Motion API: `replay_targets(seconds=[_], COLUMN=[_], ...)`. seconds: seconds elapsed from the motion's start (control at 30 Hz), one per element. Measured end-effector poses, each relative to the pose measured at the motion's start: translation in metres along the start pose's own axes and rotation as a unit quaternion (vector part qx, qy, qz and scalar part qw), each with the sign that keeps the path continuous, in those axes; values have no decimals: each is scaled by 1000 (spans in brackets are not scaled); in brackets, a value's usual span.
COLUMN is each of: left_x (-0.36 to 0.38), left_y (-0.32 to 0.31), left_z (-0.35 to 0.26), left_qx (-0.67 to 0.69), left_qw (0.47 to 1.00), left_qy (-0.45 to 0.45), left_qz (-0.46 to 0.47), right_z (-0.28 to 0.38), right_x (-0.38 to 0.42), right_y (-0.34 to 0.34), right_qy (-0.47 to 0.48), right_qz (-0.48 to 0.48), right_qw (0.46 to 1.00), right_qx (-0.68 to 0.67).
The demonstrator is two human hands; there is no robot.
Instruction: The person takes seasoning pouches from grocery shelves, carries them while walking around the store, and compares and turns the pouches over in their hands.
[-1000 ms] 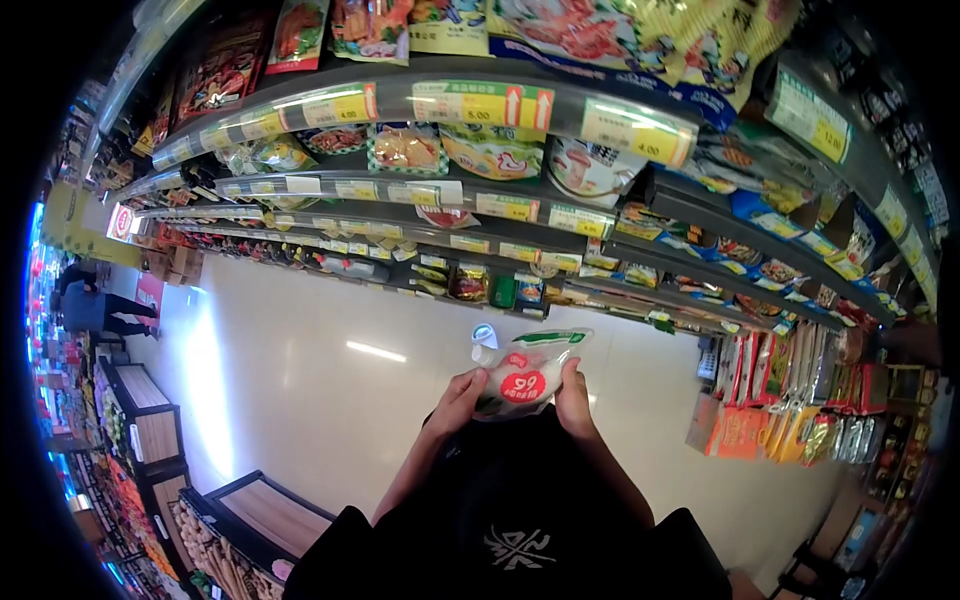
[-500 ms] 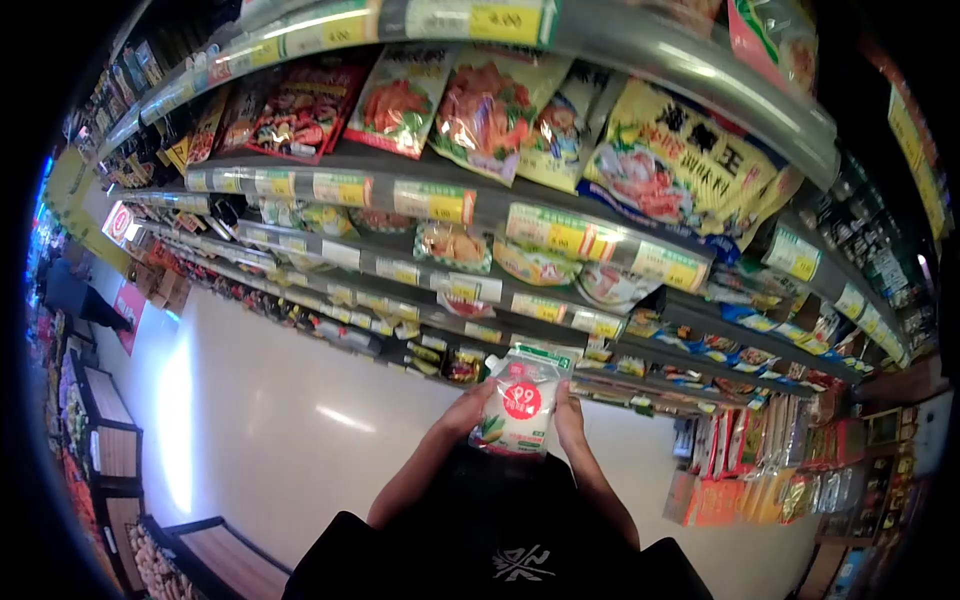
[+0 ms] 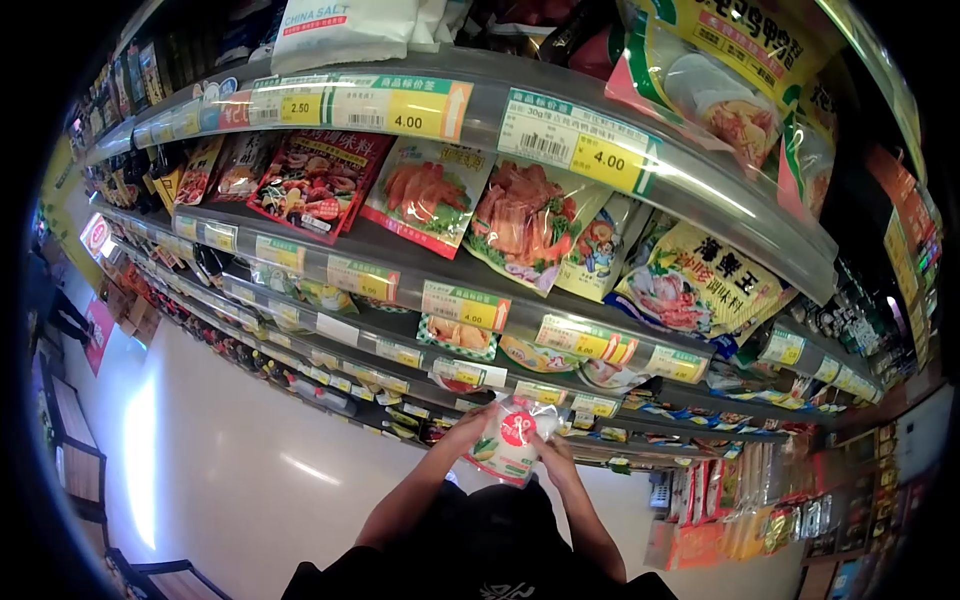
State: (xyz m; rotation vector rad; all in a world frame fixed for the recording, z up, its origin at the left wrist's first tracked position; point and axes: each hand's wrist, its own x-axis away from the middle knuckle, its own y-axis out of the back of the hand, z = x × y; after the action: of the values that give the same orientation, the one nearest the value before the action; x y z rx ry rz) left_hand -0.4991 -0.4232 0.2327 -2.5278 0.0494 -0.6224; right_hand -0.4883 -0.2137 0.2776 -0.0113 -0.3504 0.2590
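A white plastic seasoning pouch with a red round emblem and a corn picture is held up in front of my body, its top leaning away from me. My left hand is closed on its left edge near the top. On the other side, my right hand grips the right edge, with the thumb lying over the front. Fingers behind the pouch are hidden. Just beyond the pouch run the lower tiers of a supermarket shelf.
Seasoning packets, including a red one and a yellow one, lie on the shelf ahead. Above them are price tags and white salt bags. Hanging packets are at right; a display stand is at left.
My view has tilted up, so the upper shelf with salt bags shows more. The pouch sits slightly lower in view and leans more, with my right thumb now across its front.
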Motion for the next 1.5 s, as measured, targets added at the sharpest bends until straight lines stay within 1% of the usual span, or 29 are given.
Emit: replay_targets(seconds=[0.03, 0.13, 0.17, 0.27, 0.3, 0.33, 0.4, 0.43, 0.5, 0.53, 0.6, 0.63, 0.67, 0.7, 0.73, 0.77, 0.8, 0.83, 0.87, 0.9, 0.93, 0.97, 1.07, 1.1, 1.2, 1.3, 1.37, 1.43, 1.5], left_x=[-14, -53, -56, -46, -30, -44, -56, -41, -30, -37, -50, -56, -62, -70, -76, -98, -106, -114, -115, -116, -101, -102, -127, -141, -145, -140, -144, -153, -155], left_y=[2, 12, 8, -5, -16, -2, 6, -9, -25, -22, -17, -18, -17, -14, -13, 3, 7, 11, 9, 3, -8, -8, 12, 24, 28, 27, 29, 33, 31], left_z=[6, 15, 7, -17, -38, -20, 27, 22, 27, 29, 31, 27, 22, 13, 6, 31, 29, 27, 22, 20, 1, 3, 43, 65, 74, 72, 78, 89, 93], left_qx=[28, -103, -135, -235, -296, -347, -428, -426, -418, -400, -358, -298, -379, -456, -530, -575, -609, -644, -650, -662, -642, -628, -609, -607, -584, -515, -411, -243, -34], left_qw=[1000, 993, 988, 966, 951, 936, 876, 866, 846, 874, 920, 945, 919, 886, 846, 806, 791, 763, 758, 745, 763, 775, 788, 789, 807, 854, 910, 969, 998], left_qy=[-5, -50, -62, -92, -56, -5, -201, -237, -305, -257, -159, -135, -106, -78, -51, -141, -52, 37, 51, 59, 60, 58, 44, 40, 42, 45, 42, 33, 27], left_qz=[10, -19, -30, -63, -64, -63, -99, -109, -126, -94, -26, -7, -5, -3, 1, -10, 9, 33, 12, 55, 53, 53, 70, 79, 82, 63, 48, 40, 39], right_z=[-2, 12, 4, -11, -11, -18, -63, -86, -74, -69, -74, -79, -82, -83, -88, -115, -137, -122, -117, -113, -115, -104, -75, -66, -16, 4, 12, 37, 39], right_x=[-10, -35, -50, -83, -88, -97, -127, -141, -145, -142, -139, -142, -146, -149, -149, -160, -175, -168, -164, -160, -161, -151, -138, -128, -105, -90, -82, -70, -63], right_y=[4, 16, 17, 33, 36, 36, 43, 47, 36, 30, 19, 11, 6, 7, 7, 14, 22, 17, 15, 15, 16, 13, 20, 17, 3, -6, -13, -23, -26], right_qy=[-1, -34, 26, 66, 81, 96, 125, 20, -50, -88, -77, -25, 28, -22, 78, 83, 88, 50, 12, 26, 37, 58, -146, -119, -53, -34, -2, -66, -77], right_qz=[-25, -53, -69, -167, -182, -203, -242, -271, -233, -214, -217, -236, -255, -254, -241, -229, -218, -233, -246, -231, -214, -208, -89, -52, 29, 23, -22, -61, -100], right_qw=[999, 998, 997, 983, 978, 972, 960, 953, 963, 966, 970, 970, 966, 964, 967, 970, 972, 971, 969, 972, 973, 976, 970, 967, 942, 941, 962, 978, 978], right_qx=[-36, -27, -32, 37, 63, 64, 68, 137, 123, 117, 75, 42, 9, -79, -28, -18, -8, -6, -6, 37, 81, 38, 171, 219, 330, 335, 272, 186, 165])
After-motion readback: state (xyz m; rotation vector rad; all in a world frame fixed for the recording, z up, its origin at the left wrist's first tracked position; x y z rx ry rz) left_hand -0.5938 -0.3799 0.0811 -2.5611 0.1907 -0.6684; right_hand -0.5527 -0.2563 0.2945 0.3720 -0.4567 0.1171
